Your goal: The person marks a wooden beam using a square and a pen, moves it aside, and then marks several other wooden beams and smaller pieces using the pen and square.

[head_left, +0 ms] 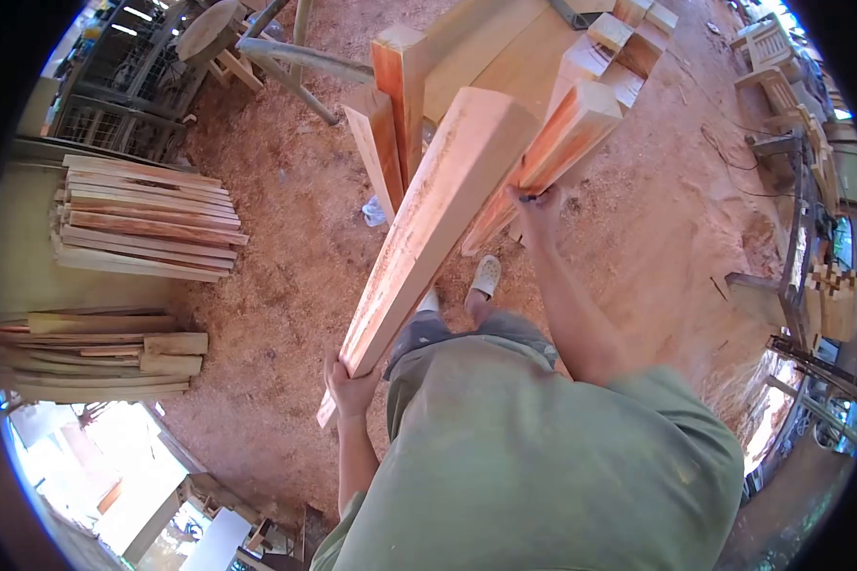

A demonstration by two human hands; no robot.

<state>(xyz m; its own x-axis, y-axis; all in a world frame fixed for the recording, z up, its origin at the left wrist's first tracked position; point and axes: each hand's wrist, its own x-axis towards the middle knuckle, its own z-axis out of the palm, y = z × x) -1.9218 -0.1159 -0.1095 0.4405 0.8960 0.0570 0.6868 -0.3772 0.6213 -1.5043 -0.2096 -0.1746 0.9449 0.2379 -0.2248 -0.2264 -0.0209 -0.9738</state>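
A long, thick wooden beam [438, 209] slants across the middle, its wide end away from me and its narrow end near my body. My left hand [351, 385] is wrapped round the narrow end. Farther up, my right hand [537, 205] grips the beam's right side, with its fingers partly hidden under the wood. Just beyond that hand another squared post [573, 133] points away. Two upright-looking wood pieces, one [400, 95] taller than the other [373, 143], stand left of the beam's far end.
Stacked planks [148, 219] and a second stack [105, 352] lie at the left. A wooden panel [495, 57] and stacked blocks [628, 48] are ahead. A metal frame [305, 59] stands at the upper left, a metal rack [800, 228] at the right. Sawdust covers the ground.
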